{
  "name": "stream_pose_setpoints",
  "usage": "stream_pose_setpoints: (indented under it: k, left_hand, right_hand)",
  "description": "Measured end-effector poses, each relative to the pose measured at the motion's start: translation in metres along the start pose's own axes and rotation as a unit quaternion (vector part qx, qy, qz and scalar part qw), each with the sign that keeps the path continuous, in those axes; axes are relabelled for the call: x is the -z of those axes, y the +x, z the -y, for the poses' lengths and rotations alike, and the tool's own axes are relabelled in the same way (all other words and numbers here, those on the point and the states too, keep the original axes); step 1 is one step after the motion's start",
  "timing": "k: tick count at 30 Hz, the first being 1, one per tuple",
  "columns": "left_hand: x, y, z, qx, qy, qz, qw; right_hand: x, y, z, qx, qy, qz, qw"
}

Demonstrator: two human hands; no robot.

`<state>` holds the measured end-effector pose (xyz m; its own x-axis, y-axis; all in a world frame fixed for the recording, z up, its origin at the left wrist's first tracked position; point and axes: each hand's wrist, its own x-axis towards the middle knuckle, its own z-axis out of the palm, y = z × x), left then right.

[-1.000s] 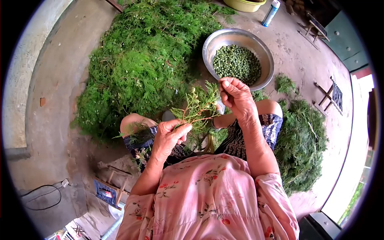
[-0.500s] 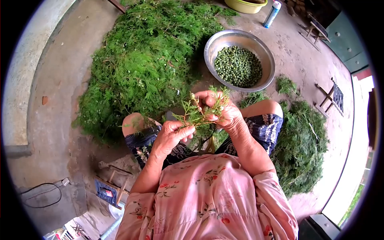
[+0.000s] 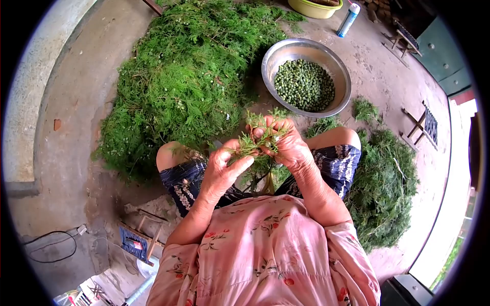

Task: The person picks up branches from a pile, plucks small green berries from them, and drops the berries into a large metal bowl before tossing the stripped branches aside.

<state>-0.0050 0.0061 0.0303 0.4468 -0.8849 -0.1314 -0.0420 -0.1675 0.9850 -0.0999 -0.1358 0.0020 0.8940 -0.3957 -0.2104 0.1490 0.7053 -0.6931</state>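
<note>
Head view: green sprig (image 3: 253, 144) between both hands (image 3: 291, 145)

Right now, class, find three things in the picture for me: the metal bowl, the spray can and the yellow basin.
Metal bowl (image 3: 306, 50): head view, on its far inner wall.
Spray can (image 3: 348, 22): head view, middle of its body.
Yellow basin (image 3: 312, 10): head view, on its outer wall.

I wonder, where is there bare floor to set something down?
Bare floor lies between the metal bowl and the nearer right-hand stool, and between large green pile and pale ledge. It's crowded where that pile meets the bowl, and beside the right knee.
</note>
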Motion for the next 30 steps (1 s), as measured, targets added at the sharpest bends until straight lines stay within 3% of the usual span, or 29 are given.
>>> stream_pose_setpoints:
  k: [5, 7, 9, 14, 16, 17, 19, 21, 23, 30]
  left_hand:
    - [-0.011, 0.007, 0.008, -0.007, -0.050, -0.055, 0.997]
    - [-0.016, 0.008, 0.002, 0.000, -0.145, -0.073, 0.987]
    - [-0.011, 0.008, 0.006, -0.001, -0.127, -0.075, 0.989]
    - [-0.009, 0.005, 0.006, 0.010, -0.121, -0.083, 0.989]
    - [-0.010, 0.003, 0.005, 0.032, -0.172, -0.099, 0.980]
    - [-0.010, 0.002, 0.004, 0.033, -0.173, -0.099, 0.979]
    - [-0.011, -0.001, 0.002, -0.005, -0.147, -0.123, 0.981]
    - [-0.010, -0.001, 0.003, -0.004, -0.157, -0.127, 0.979]
    - [-0.006, -0.001, 0.005, 0.025, -0.100, -0.120, 0.987]
    - [-0.001, 0.002, 0.006, 0.031, -0.103, -0.113, 0.988]
  right_hand:
    - [-0.006, 0.000, -0.006, 0.056, -0.056, -0.033, 0.996]
    - [-0.009, -0.004, 0.000, 0.031, -0.036, -0.001, 0.999]
    - [-0.004, -0.003, -0.007, 0.063, -0.086, -0.051, 0.993]
    - [-0.011, -0.005, -0.003, 0.062, -0.130, -0.055, 0.988]
    - [-0.014, -0.007, -0.001, -0.003, -0.002, -0.063, 0.998]
    - [-0.009, -0.002, -0.005, -0.004, -0.002, -0.063, 0.998]
    - [0.001, 0.009, -0.010, 0.085, 0.070, -0.093, 0.990]
    - [0.013, 0.006, -0.005, 0.094, 0.071, -0.101, 0.988]
    - [0.023, 0.007, -0.003, 0.084, 0.141, 0.008, 0.986]
    - [0.015, 0.002, 0.017, 0.078, 0.186, 0.024, 0.979]
